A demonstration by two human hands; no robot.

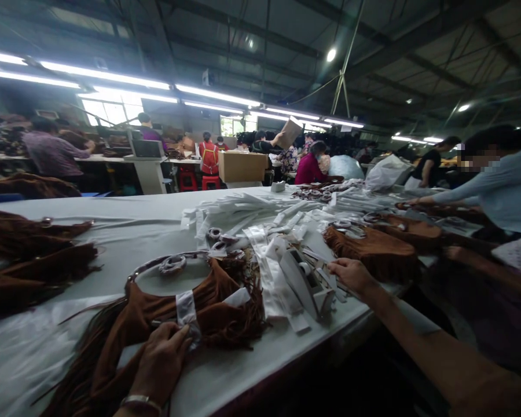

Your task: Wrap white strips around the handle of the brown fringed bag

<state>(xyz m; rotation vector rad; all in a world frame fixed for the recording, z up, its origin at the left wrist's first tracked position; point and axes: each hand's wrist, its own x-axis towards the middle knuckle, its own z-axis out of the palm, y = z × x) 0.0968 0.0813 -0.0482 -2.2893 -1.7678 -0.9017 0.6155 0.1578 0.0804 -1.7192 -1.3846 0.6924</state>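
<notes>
Nearest the camera, the left hand [160,362], a bracelet [141,401] at its wrist, lies palm down on a brown fringed bag [156,315], its fingers curled and pinching a white paper band [186,310] wrapped round the bag's middle. Bag and hand sit at the near edge of a white desk [125,231], the bag's metal handle [165,263] arching away from the viewer. Further right, the right arm stretches forward, nearly straight, across the desk's edge. Its right hand [351,273] lies with fingers loosely bent, resting against a white tape dispenser [306,284]; whether it grips anything cannot be told. Loose white paper strips [260,214] lie heaped beyond. More brown fringed bags [35,260] rest at far left. A co-worker's sleeve [473,188] reaches in at right.
</notes>
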